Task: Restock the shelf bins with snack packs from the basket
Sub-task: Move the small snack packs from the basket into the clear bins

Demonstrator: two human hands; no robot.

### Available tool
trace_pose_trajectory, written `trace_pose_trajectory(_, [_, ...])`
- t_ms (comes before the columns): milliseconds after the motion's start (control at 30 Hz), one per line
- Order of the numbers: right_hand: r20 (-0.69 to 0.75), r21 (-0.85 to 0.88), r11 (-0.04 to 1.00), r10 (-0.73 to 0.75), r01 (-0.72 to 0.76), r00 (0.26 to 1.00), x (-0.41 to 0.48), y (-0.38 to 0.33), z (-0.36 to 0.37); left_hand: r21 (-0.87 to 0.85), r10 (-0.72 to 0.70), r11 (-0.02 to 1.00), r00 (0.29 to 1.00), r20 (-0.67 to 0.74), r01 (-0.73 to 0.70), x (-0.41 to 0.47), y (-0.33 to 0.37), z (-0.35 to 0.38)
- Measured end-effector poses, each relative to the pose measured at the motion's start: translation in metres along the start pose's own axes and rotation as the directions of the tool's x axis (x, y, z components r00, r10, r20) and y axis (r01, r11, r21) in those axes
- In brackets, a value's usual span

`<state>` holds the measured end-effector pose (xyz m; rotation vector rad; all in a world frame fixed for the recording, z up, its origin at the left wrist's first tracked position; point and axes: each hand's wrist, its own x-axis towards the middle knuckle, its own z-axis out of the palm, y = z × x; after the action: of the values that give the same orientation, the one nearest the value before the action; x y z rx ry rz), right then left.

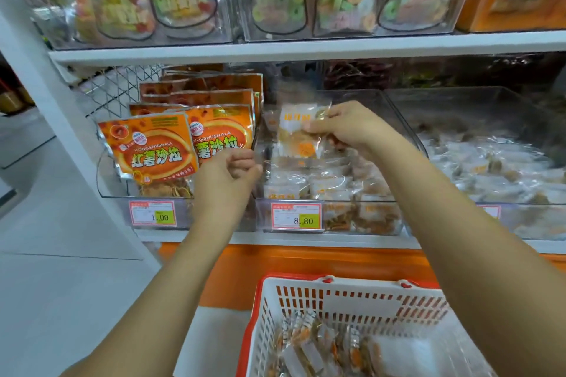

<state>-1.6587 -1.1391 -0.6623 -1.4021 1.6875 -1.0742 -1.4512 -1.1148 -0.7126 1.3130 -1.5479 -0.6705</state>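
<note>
**A:** Where is the pack sitting right now?

**B:** The right hand (346,128) is pinching the pack (298,135) by its right edge, fingers clamped on the film. It is hanging over the middle bin (372,98), above the packs lying inside.

**A:** And the left hand?

**B:** The left hand (226,174) is hovering at that bin's left wall with its fingers curled. I cannot tell whether it is gripping the wall or nothing at all.

**A:** How should the drop be going?

**B:** I would be lowering the pack onto the pile rather than tossing it. I'd be letting go only once it is resting there, well inside the wall, so it is not sliding over among the orange bags (153,150). More packs are waiting in the basket (361,303).

**A:** Which way is it pointing?

**B:** It is hanging upright, with its long axis running roughly top to bottom and its printed face turned towards the person. Blur is hiding any finer tilt.
</note>
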Motion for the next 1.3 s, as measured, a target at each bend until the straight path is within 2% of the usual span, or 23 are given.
trace_pose_trajectory(100, [0.111,-0.166,0.983,0.099,-0.08,0.989,0.022,-0.004,0.01,0.045,0.057,0.997,0.998,0.006,-0.057,-0.001,-0.003,0.006])
trace_pose_trajectory(133, [0.113,-0.172,0.98,0.123,-0.103,0.986,0.03,-0.004,0.014,0.047,0.072,0.996,0.997,0.008,-0.072,-0.002,-0.004,0.007])
trace_pose_trajectory(200, [0.069,-0.079,0.988,0.141,-0.136,0.988,0.046,-0.002,0.022,0.072,0.101,0.992,0.995,0.008,-0.101,-0.002,-0.008,0.009])
trace_pose_trajectory(267, [-0.013,-0.068,0.994,0.082,-0.083,0.997,0.063,0.002,0.028,0.1,0.129,0.987,0.992,0.005,-0.129,-0.003,-0.013,0.01])
trace_pose_trajectory(367, [-0.105,-0.253,0.967,-0.029,0.002,0.994,0.078,0.006,0.034,0.132,0.152,0.979,0.988,0.014,-0.153,-0.007,-0.015,0.009])
trace_pose_trajectory(400, [-0.131,-0.268,0.963,-0.044,0.008,0.99,0.08,0.007,0.036,0.133,0.156,0.979,0.988,0.016,-0.156,-0.007,-0.015,0.009])
trace_pose_trajectory(500, [-0.167,-0.211,0.977,-0.008,-0.028,0.986,0.086,0.016,0.041,0.116,0.151,0.981,0.988,0.022,-0.153,-0.006,-0.014,0.008])
trace_pose_trajectory(633, [-0.077,-0.029,0.99,0.137,-0.14,0.988,0.083,0.02,0.035,0.125,0.151,0.98,0.988,0.02,-0.152,-0.006,-0.012,0.008])
trace_pose_trajectory(733, [-0.057,-0.025,0.982,0.185,-0.187,0.981,0.082,0.02,0.037,0.122,0.154,0.98,0.988,0.019,-0.156,-0.005,-0.013,0.008])
trace_pose_trajectory(800, [-0.1,-0.081,0.982,0.161,-0.169,0.982,0.078,0.018,0.038,0.138,0.172,0.975,0.985,0.019,-0.173,-0.006,-0.015,0.007])
trace_pose_trajectory(967, [-0.149,-0.09,0.988,0.114,-0.128,0.982,0.065,0.01,0.024,0.113,0.198,0.974,0.98,0.009,-0.197,-0.012,-0.02,0.006])
trace_pose_trajectory(1067, [-0.239,-0.103,0.995,-0.01,-0.015,0.971,0.045,0.007,0.013,0.088,0.195,0.977,0.981,0.006,-0.195,-0.017,-0.017,0.006])
trace_pose_trajectory(1167, [-0.286,-0.239,0.967,-0.156,0.087,0.946,0.007,0.002,0.007,0.152,0.294,0.946,0.956,-0.022,-0.287,-0.026,-0.01,0.007])
trace_pose_trajectory(1300, [-0.237,-0.344,0.926,-0.247,0.157,0.94,-0.053,0.012,0.01,0.073,0.357,0.924,0.916,0.182,-0.374,-0.049,-0.008,0.015])
